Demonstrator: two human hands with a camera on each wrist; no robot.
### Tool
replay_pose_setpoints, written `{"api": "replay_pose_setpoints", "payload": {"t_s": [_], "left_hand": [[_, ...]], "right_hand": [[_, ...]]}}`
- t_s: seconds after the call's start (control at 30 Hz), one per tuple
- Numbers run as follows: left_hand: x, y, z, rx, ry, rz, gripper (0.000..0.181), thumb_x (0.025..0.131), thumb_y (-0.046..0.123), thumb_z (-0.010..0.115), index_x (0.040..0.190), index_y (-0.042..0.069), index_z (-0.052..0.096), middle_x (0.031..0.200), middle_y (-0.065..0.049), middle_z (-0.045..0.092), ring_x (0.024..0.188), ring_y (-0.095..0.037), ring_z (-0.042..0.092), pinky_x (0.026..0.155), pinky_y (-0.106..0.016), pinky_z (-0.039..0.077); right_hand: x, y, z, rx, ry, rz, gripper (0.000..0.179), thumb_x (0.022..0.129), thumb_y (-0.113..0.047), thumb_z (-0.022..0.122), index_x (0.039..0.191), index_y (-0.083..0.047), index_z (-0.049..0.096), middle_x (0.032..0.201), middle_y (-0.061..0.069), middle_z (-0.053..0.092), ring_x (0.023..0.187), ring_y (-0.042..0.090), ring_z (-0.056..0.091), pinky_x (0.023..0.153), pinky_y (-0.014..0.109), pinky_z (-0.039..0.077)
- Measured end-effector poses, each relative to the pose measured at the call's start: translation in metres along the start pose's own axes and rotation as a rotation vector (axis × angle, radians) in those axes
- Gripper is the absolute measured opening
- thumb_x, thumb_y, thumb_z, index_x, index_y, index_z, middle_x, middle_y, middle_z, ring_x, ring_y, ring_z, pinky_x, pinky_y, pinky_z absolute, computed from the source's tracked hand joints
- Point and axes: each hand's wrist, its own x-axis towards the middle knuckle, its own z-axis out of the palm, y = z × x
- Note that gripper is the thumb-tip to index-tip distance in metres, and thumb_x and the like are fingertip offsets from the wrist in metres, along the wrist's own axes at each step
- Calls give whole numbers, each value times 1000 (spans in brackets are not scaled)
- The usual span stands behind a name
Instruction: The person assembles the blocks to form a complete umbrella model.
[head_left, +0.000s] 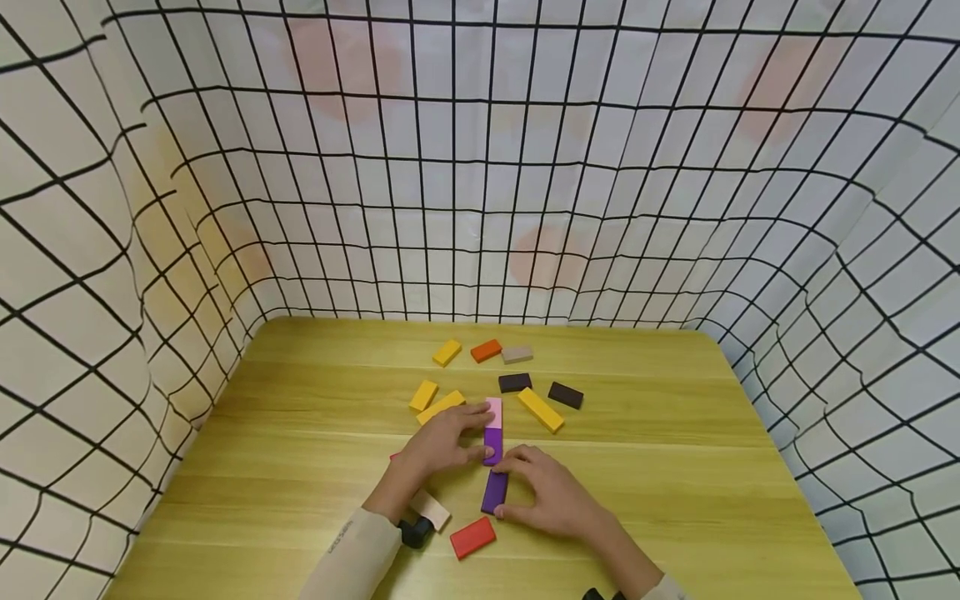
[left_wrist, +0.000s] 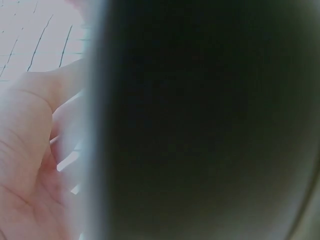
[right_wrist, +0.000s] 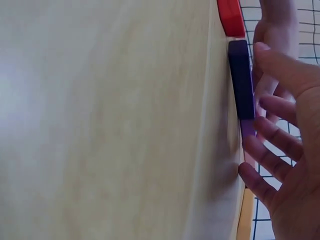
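Observation:
A dark purple block (head_left: 494, 492) lies at the near end of a row. My right hand (head_left: 551, 496) pinches it lengthwise, with the thumb at its near end and the index finger at its far end. Just beyond it are a brighter purple block (head_left: 492, 438) and a pink block (head_left: 495, 408), end to end. From the left, my left hand (head_left: 444, 440) touches these two, fingertips on the pink one and thumb on the purple one. In the left wrist view a dark blur hides most of the left hand (left_wrist: 22, 145). The right wrist view shows the dark purple block (right_wrist: 241, 80) beside the right thumb.
Near the wrists lie a red block (head_left: 473, 537) and a pale block (head_left: 431, 509). Beyond the hands are yellow blocks (head_left: 540, 410), black blocks (head_left: 566, 395), an orange block (head_left: 486, 350) and a beige block (head_left: 517, 355). A black grid with white sheeting encloses the wooden table (head_left: 675, 467).

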Motion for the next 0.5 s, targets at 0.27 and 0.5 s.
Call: {"api": "replay_pose_setpoints", "payload": {"t_s": [0.27, 0.5], "left_hand": [[-1, 0, 0, -9, 15, -18, 62, 94, 47, 69, 148, 21, 54, 158, 6, 46, 147, -25, 43, 120, -47, 38], [-1, 0, 3, -21, 23, -22, 62, 93, 43, 71, 148, 21, 54, 158, 5, 46, 147, -25, 43, 120, -47, 38]], "right_hand": [[1, 0, 6, -49, 30, -27, 47, 87, -56, 73, 126, -31, 68, 128, -13, 59, 119, 9, 57, 104, 40, 52], [4, 1, 5, -24, 6, -42, 44, 92, -48, 71, 131, -28, 68, 133, -11, 56, 125, 10, 53, 106, 42, 51]]}}
